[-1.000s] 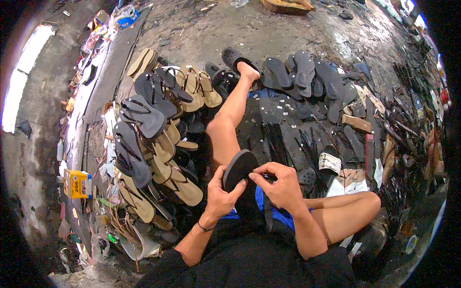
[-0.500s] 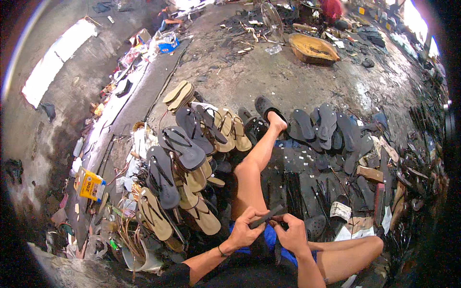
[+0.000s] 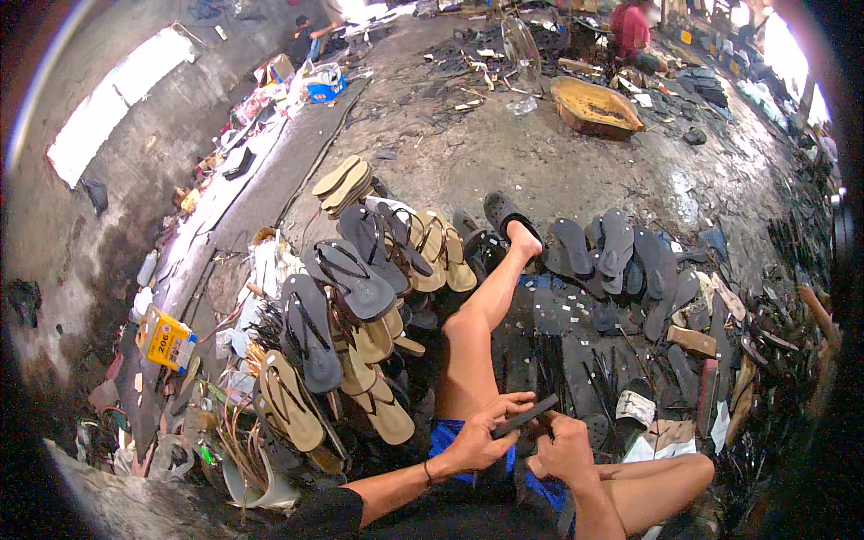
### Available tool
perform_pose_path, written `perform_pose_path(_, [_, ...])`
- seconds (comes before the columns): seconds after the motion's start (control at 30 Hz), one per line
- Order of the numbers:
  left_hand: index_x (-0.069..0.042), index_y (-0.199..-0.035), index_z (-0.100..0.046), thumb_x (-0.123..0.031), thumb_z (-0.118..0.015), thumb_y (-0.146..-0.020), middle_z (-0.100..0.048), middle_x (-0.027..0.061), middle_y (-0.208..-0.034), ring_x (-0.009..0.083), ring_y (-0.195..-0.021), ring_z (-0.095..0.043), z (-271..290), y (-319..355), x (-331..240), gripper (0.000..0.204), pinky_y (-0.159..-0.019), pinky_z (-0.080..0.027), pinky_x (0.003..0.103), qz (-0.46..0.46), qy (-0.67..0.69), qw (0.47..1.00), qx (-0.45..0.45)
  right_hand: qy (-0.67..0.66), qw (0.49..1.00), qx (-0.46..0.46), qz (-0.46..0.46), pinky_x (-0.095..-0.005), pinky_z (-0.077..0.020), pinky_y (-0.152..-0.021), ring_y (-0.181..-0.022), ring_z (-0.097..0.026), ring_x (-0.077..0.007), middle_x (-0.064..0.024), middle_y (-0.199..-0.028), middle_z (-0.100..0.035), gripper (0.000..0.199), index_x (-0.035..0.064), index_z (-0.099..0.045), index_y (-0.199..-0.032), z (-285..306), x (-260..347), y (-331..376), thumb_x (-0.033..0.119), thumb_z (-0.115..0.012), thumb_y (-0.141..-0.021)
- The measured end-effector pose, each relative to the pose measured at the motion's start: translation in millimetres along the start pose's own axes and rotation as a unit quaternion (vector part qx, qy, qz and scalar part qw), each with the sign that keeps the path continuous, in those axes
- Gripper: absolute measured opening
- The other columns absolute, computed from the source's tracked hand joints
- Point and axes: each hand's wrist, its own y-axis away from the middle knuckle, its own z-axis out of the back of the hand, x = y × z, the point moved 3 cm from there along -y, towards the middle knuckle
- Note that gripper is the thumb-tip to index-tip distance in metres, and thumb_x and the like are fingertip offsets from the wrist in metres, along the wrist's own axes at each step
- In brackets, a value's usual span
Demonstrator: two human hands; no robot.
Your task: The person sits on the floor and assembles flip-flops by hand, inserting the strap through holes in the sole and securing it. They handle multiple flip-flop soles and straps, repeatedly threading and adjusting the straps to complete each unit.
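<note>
Seen from my remote post through the head camera: a seated worker's bare hands above the lap, with a dark flat piece (image 3: 526, 416) between them, turned nearly edge-on and tilted up toward the right. The left hand (image 3: 479, 438) has its fingers clamped on the lower-left part of this piece. The right hand (image 3: 567, 452) lies just beside its upper end, fingers bent inward; I cannot tell whether they close on anything or touch the piece.

To the left of the extended leg (image 3: 470, 351), I note overlapping grey thong sandals (image 3: 310, 335) and tan thong sandals (image 3: 288, 402), with a stack of tan soles (image 3: 340, 187) beyond them. A dark perforated clog (image 3: 507, 211) covers the foot. To its right, dark soles (image 3: 616, 250) lie in a row, near a brown block (image 3: 691, 340). At far left stands a yellow box (image 3: 166, 339); farther back, a yellow-brown basin (image 3: 594, 108) rests on the floor (image 3: 441, 144), and a person in a red top (image 3: 632, 34) appears beyond it.
</note>
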Motion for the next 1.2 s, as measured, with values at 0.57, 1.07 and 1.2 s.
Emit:
perform_pose_path(0.57, [0.005,-0.146,-0.023,-0.029,-0.067,-0.091,-0.059,0.0345,-0.119,0.0477,-0.11,-0.06,-35.5,54.8,67.7,0.078,-0.096,-0.049,0.049,0.203,-0.194,0.959,0.029,0.299,0.935,-0.146,0.127,-0.0407,-0.0502,-0.078,-0.087,-0.063,-0.0287,-0.0111,-0.106,-0.064,0.024,0.008,-0.072,-0.104,13.0,-19.5,-15.4,0.012,-0.071,-0.081])
perform_pose_path(1.07, [0.001,-0.135,-0.042,-0.006,-0.061,-0.086,-0.063,0.0135,-0.115,0.024,-0.101,-0.063,6.3,-28.2,11.5,0.053,-0.093,-0.05,0.038,0.106,0.16,0.966,-0.173,-0.099,0.988,-0.058,-0.105,-0.0361,-0.0549,-0.076,-0.085,-0.07,-0.0293,-0.0143,-0.094,-0.071,0.023,0.0018,-0.071,-0.099,15.6,-22.0,3.6,0.023,-0.07,-0.089])
perform_pose_path(1.2, [0.001,-0.143,-0.036,-0.004,-0.059,-0.086,-0.054,0.0121,-0.132,0.0217,-0.116,-0.056,-10.9,-31.3,1.5,0.062,-0.104,-0.043,0.036,0.043,0.124,0.983,-0.128,-0.296,0.938,-0.055,-0.171,-0.0286,-0.0537,-0.068,-0.077,-0.069,-0.0167,-0.0116,-0.087,-0.07,0.019,-0.0001,-0.067,-0.099,13.8,-11.1,-3.1,0.014,-0.072,-0.088])
